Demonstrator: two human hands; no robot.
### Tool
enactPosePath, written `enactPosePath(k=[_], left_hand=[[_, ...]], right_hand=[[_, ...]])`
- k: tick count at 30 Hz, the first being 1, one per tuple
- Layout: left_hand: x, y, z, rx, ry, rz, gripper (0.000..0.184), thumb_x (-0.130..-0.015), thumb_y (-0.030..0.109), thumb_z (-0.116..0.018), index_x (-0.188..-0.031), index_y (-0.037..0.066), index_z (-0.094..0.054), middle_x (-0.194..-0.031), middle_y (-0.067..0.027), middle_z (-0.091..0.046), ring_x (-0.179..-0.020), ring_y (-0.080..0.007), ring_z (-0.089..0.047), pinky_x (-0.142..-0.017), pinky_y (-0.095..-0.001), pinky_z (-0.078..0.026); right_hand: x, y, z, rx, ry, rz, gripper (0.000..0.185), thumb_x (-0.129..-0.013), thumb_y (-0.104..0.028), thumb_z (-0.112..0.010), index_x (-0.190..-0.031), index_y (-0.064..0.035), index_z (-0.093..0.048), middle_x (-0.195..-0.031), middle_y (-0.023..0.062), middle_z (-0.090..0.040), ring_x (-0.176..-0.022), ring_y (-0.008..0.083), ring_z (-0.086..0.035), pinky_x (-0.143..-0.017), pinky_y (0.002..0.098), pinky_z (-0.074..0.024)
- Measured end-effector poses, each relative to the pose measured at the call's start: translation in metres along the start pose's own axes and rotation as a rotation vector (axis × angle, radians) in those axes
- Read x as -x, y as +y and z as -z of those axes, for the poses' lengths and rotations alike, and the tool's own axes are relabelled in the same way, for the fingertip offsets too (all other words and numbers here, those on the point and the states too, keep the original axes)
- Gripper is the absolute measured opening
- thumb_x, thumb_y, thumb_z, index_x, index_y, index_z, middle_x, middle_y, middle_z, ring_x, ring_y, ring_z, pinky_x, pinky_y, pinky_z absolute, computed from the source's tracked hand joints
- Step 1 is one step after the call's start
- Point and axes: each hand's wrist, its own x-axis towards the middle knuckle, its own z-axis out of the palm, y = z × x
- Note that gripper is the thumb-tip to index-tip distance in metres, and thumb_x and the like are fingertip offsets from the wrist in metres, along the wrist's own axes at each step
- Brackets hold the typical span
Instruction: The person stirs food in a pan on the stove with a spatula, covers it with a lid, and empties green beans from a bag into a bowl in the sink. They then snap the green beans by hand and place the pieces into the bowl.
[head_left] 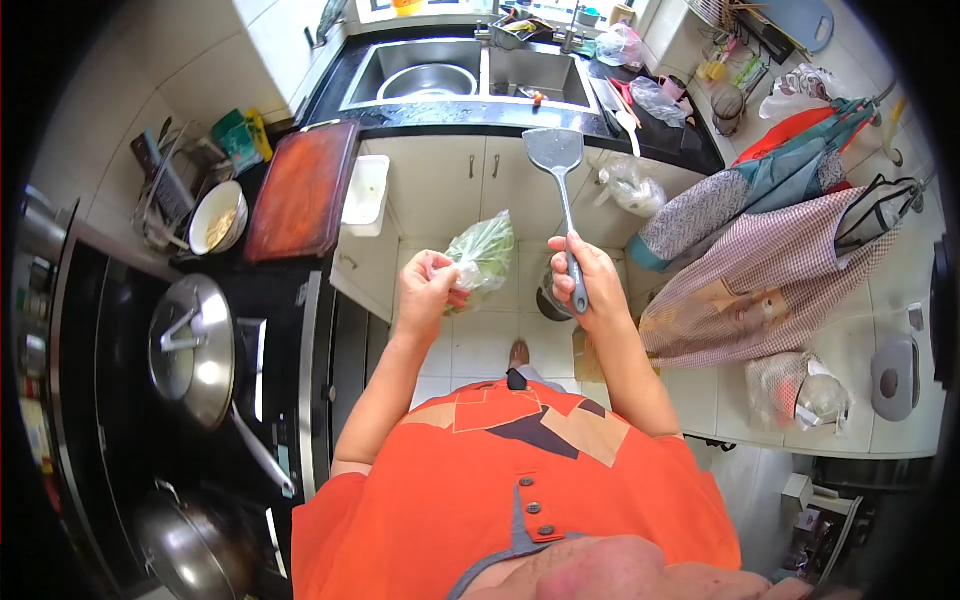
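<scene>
Clear, crinkled plastic wraps the leafy greens (484, 245) in a small bag (497, 238), which hangs in front of the person's left hand (430, 288), its fingers pinched around the gathered end. The bag should be light and soft, slick on the outside, and the leaves look easy to bruise; the bunched plastic is the safer hold, rather than a squeeze around the middle. The right hand (590, 278) is wrapped around the handle of a grey spatula (555, 152), blade up; that looks light and fairly stiff, and the handle is the natural grip (whether the blade bends, I cannot tell).

On the left, a lidded pan (226, 350) sits on the stove (277, 440), its long handle slanting toward the person's side, where an elbow could catch it. A second pan (200, 545) stands nearer the body. Ahead of the stove are a bowl (236, 232) of pale food and a reddish board (300, 195), with a white tray (366, 222) just beside it. The sink (485, 75) lies straight ahead, a metal basin (425, 72) in its left half. Aprons (725, 285) hang on the right, crowding that side.
</scene>
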Motion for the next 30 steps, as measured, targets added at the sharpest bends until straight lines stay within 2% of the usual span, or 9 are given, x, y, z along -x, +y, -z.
enactPosePath(k=[13,19,22,23,24,25,27,29,30], left_hand=[[-0.208,0.036,-0.064,-0.262,0.020,-0.045,0.012,-0.080,-0.003,-0.049,-0.085,0.004,-0.057,-0.072,-0.0053,-0.061,-0.054,-0.0088,-0.056,-0.044,-0.0212,-0.043],[-0.279,0.056,-0.090,-0.241,-0.005,-0.056,0.012,-0.080,-0.004,-0.050,-0.087,0.002,-0.058,-0.075,-0.0055,-0.062,-0.058,-0.0107,-0.059,-0.048,-0.0221,-0.046],[-0.317,0.068,-0.088,-0.221,-0.015,-0.058,0.013,-0.081,-0.004,-0.051,-0.089,0.002,-0.059,-0.075,-0.0057,-0.062,-0.059,-0.0110,-0.060,-0.049,-0.0224,-0.048],[-0.329,0.071,-0.085,-0.195,-0.038,-0.062,0.013,-0.081,-0.004,-0.051,-0.089,0.002,-0.059,-0.076,-0.0059,-0.063,-0.059,-0.0109,-0.060,-0.050,-0.0223,-0.048],[-0.342,0.073,-0.080,-0.188,-0.072,-0.060,0.014,-0.081,-0.004,-0.051,-0.089,0.002,-0.060,-0.076,-0.0064,-0.063,-0.059,-0.0107,-0.060,-0.050,-0.0222,-0.048],[-0.355,0.074,-0.076,-0.192,-0.118,-0.088,0.014,-0.081,-0.004,-0.050,-0.088,0.001,-0.061,-0.077,-0.0063,-0.063,-0.060,-0.0101,-0.060,-0.049,-0.0217,-0.048],[-0.380,0.072,-0.067,-0.189,-0.131,-0.053,0.014,-0.082,-0.003,-0.050,-0.087,0.002,-0.062,-0.075,-0.0042,-0.064,-0.057,-0.0062,-0.058,-0.047,-0.0199,-0.046],[-0.405,0.078,-0.058,-0.158,-0.200,-0.016,0.011,-0.083,-0.001,-0.051,-0.087,0.002,-0.062,-0.076,-0.0031,-0.064,-0.057,-0.0047,-0.057,-0.049,-0.0190,-0.046],[-0.418,0.080,-0.055,-0.160,-0.225,-0.018,0.011,-0.083,-0.002,-0.051,-0.087,0.002,-0.062,-0.076,-0.0026,-0.063,-0.058,-0.0046,-0.057,-0.049,-0.0187,-0.046]], right_hand=[[-0.343,-0.072,0.182,0.140,0.226,0.072,0.040,-0.095,-0.038,-0.051,-0.091,0.0012,-0.057,-0.062,0.0049,-0.056,-0.043,0.0110,-0.051,-0.038,0.0259,-0.0412],[-0.427,-0.100,0.244,0.427,0.354,0.054,0.040,-0.094,-0.038,-0.053,-0.082,-0.0004,-0.058,-0.060,0.0063,-0.059,-0.043,0.0123,-0.055,-0.036,0.0264,-0.0429],[-0.444,-0.108,0.262,0.814,0.500,0.063,0.038,-0.093,-0.032,-0.054,-0.075,0.0014,-0.057,-0.061,0.0129,-0.060,-0.042,0.0173,-0.059,-0.034,0.0308,-0.0448],[-0.426,-0.127,0.230,1.142,0.571,0.048,0.040,-0.091,-0.032,-0.056,-0.072,0.0030,-0.057,-0.065,0.0175,-0.062,-0.052,0.0260,-0.064,-0.043,0.0383,-0.0500],[-0.435,-0.111,0.258,1.776,0.646,0.405,0.039,-0.088,-0.033,-0.059,-0.075,0.0037,-0.060,-0.073,0.0204,-0.065,-0.069,0.0356,-0.066,-0.060,0.0461,-0.0521],[-0.418,-0.129,0.218,1.853,0.703,0.141,0.037,-0.085,-0.035,-0.060,-0.080,0.0022,-0.062,-0.083,0.0201,-0.066,-0.082,0.0404,-0.063,-0.073,0.0485,-0.0494],[-0.414,-0.141,0.193,1.943,0.766,0.350,0.033,-0.085,-0.032,-0.061,-0.090,0.0009,-0.064,-0.086,0.0197,-0.066,-0.079,0.0389,-0.063,-0.072,0.0466,-0.0498],[-0.424,-0.155,0.168,1.619,0.606,0.557,0.031,-0.085,-0.025,-0.063,-0.103,-0.0003,-0.064,-0.091,0.0185,-0.066,-0.079,0.0338,-0.064,-0.072,0.0412,-0.0504],[-0.419,-0.170,0.115,1.388,0.480,0.445,0.033,-0.084,-0.018,-0.064,-0.113,-0.0016,-0.062,-0.096,0.0154,-0.067,-0.082,0.0242,-0.065,-0.072,0.0350,-0.0505]])
